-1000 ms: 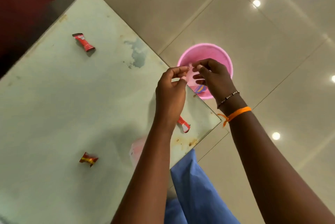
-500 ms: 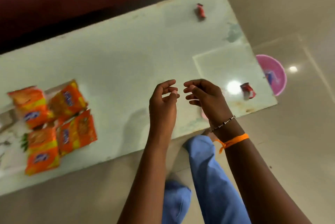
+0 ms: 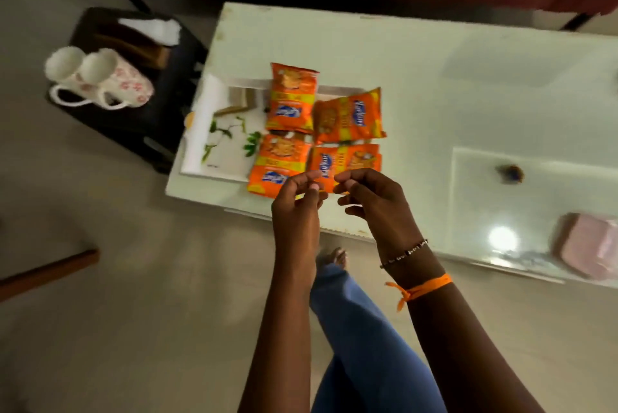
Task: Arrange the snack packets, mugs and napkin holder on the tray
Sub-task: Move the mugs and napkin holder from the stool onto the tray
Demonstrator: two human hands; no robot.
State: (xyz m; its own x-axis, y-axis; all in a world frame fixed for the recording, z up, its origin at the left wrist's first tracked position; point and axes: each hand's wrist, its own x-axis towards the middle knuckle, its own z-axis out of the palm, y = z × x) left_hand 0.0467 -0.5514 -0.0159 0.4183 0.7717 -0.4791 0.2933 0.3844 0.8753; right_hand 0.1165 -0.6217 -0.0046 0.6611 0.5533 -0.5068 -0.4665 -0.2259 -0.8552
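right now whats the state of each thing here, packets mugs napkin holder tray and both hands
snack packets: four, lying flat, partly on the tray
tray: on the white table, left part bare
mugs: two, tipped on their sides on the dark side table, not on the tray
napkin holder: on the dark side table, napkins in it
left hand: fingers curled, nothing seen in it
right hand: fingers curled, nothing seen in it

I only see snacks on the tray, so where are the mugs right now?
In the head view, the two mugs lie on their sides on a dark side table at far left, beside the napkin holder and off the white tray.
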